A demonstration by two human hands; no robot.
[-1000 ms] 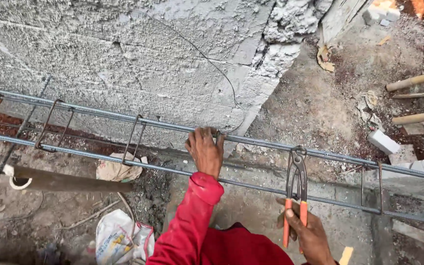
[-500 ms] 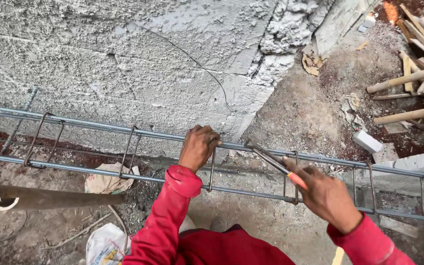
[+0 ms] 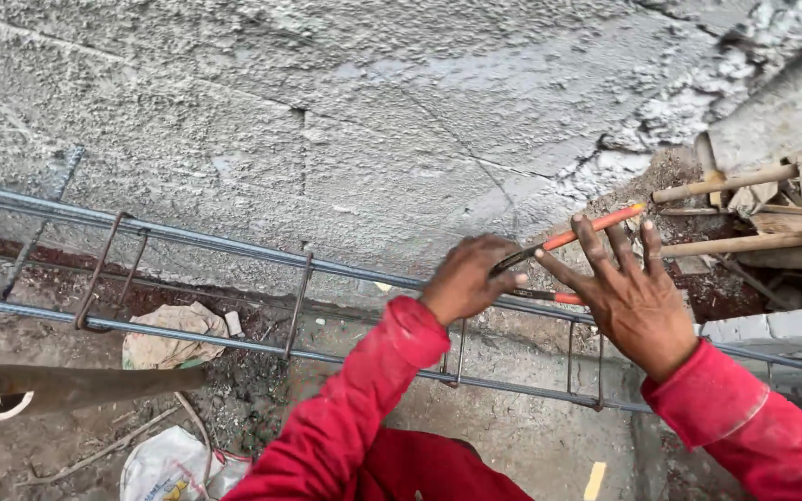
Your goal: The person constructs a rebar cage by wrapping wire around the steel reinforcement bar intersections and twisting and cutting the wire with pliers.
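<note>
A tie on the rebar cage point(image 3: 234, 343) is being twisted: pincers point(image 3: 549, 246) gripped by the left hand point(image 3: 466, 278), right hand point(image 3: 633, 297) spread wide against its handles.

Rebar cage point(image 3: 234, 297) runs along the concrete wall point(image 3: 327, 121); both hands mid-span; timber poles point(image 3: 744, 209) right; sacks point(image 3: 174, 334) below.

Rusty metal rebar cage point(image 3: 234, 246), rough grey concrete wall point(image 3: 327, 111)
</note>
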